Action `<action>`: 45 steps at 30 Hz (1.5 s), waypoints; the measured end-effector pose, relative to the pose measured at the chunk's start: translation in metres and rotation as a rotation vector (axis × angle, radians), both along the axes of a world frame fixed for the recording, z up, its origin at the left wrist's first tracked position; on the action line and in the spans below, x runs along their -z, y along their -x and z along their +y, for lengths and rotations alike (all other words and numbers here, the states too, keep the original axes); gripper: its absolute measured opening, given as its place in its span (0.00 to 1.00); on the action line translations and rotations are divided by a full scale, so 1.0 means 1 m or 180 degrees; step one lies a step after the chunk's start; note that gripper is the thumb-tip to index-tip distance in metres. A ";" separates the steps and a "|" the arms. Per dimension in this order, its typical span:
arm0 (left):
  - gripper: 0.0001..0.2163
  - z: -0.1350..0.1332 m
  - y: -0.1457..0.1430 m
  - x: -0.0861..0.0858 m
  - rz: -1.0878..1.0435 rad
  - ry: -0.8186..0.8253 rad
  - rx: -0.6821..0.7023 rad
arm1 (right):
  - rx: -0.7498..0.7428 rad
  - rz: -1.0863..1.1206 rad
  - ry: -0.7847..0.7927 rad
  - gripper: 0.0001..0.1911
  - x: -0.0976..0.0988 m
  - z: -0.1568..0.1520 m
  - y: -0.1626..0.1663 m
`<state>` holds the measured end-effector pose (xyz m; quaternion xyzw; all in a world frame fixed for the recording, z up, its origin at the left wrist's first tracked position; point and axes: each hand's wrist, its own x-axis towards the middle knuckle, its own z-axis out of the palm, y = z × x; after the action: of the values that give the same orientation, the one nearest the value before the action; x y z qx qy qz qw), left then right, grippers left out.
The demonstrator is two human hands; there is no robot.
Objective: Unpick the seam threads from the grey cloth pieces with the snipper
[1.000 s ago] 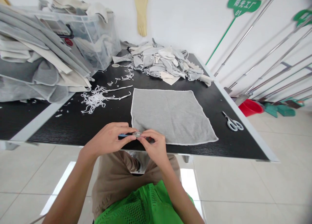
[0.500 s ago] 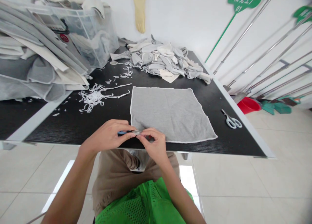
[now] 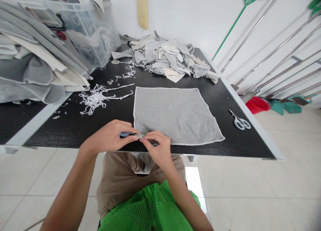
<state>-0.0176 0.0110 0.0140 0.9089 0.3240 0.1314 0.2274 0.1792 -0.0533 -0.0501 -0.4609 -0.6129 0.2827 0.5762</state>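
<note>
A square grey cloth [image 3: 175, 113] with a white stitched edge lies flat on the black table [image 3: 75, 127]. At its near left corner my two hands meet. My left hand [image 3: 109, 137] is closed around a small blue-handled tool [image 3: 125, 134] with a metal tip. My right hand [image 3: 157, 147] pinches at that tip and at the cloth's edge; what lies between its fingers is too small to make out.
White thread trimmings [image 3: 96, 98] lie left of the cloth. A heap of grey and cream cloth pieces [image 3: 165, 58] sits at the back. Stacked cloths [image 3: 32, 63] and a clear bin [image 3: 90, 30] stand at left. Scissors [image 3: 239, 120] rest near the right edge.
Both hands stay together at the cloth's near corner. The view has tilted slightly, so the table sits a little higher in the picture.
</note>
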 end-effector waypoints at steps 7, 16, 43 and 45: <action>0.11 -0.001 0.000 0.000 -0.0144 -0.0004 0.0077 | -0.0019 -0.0061 0.0108 0.03 -0.001 -0.001 -0.001; 0.11 0.001 0.003 0.003 -0.0081 -0.0010 -0.0032 | -0.0015 -0.0052 0.0043 0.03 -0.002 -0.002 -0.001; 0.12 0.006 -0.003 -0.003 0.0092 -0.0091 0.0141 | 0.0107 -0.0089 -0.0126 0.03 0.001 -0.005 0.000; 0.12 0.006 -0.002 -0.002 0.0046 -0.0087 0.0166 | 0.0136 -0.0081 -0.0113 0.03 0.002 -0.004 0.000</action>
<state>-0.0154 0.0171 0.0160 0.9210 0.3001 0.1232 0.2159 0.1789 -0.0576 -0.0520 -0.4672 -0.6151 0.2535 0.5823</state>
